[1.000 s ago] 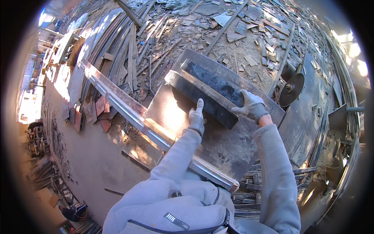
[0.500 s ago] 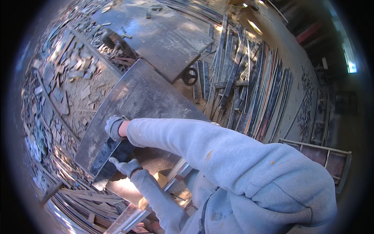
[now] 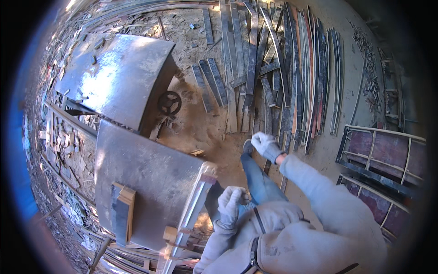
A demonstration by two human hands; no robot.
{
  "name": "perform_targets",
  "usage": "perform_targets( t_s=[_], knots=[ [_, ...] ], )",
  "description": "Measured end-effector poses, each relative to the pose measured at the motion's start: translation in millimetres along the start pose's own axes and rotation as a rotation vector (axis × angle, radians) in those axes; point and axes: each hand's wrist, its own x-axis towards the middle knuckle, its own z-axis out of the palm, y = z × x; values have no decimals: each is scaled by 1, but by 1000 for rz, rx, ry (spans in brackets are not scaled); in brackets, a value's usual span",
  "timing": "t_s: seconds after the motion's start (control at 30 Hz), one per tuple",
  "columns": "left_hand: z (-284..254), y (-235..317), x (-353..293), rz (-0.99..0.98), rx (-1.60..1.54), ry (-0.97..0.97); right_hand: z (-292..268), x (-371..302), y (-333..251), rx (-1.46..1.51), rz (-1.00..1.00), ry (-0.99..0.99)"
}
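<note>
My left hand [image 3: 230,203], in a whitish knit glove, is raised in front of my body near the machine table's rail. Its fingers are curled in, with no object showing in them. Farther right and forward, my right hand [image 3: 267,146], gloved alike, hangs over the floor above my leg, closed with nothing visible in it. A small stack of boards [image 3: 122,214], dark-faced with pale wood edges, lies on the near metal table [image 3: 150,166], out of reach of both hands as they are now.
A light metal rail [image 3: 189,212] with a wood block [image 3: 170,234] edges the table. Beyond stands another metal table [image 3: 123,68] with a handwheel [image 3: 169,103]. Long strips [image 3: 301,68] cover the floor ahead; framed panels [image 3: 378,153] lie at right. Wood scraps litter the left.
Both hands have let go of the dark board at the table's left edge and come back to the right. My body and view have turned rightward; the boards now lie on the table.
</note>
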Motion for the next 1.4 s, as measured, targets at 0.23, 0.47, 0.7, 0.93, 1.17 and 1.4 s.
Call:
perform_targets(
  t_s=[0.23,0.47,0.7,0.93,1.17,1.4],
  knots=[
    [65,-141,245,234,790,438,86,116,162,-18,254,-247],
    [-24,-154,487,179,1171,764,194,309,196,27,120,-154],
    [-108,-134,684,166,1509,821,313,516,207,-126,68,-98],
    [-122,-130,763,-21,1619,739,345,600,194,-226,290,71],
    [-109,-108,765,-121,1465,600,348,582,179,-264,269,-7],
    [-134,-86,748,-28,854,496,343,594,188,-38,420,-196]
  ],
)
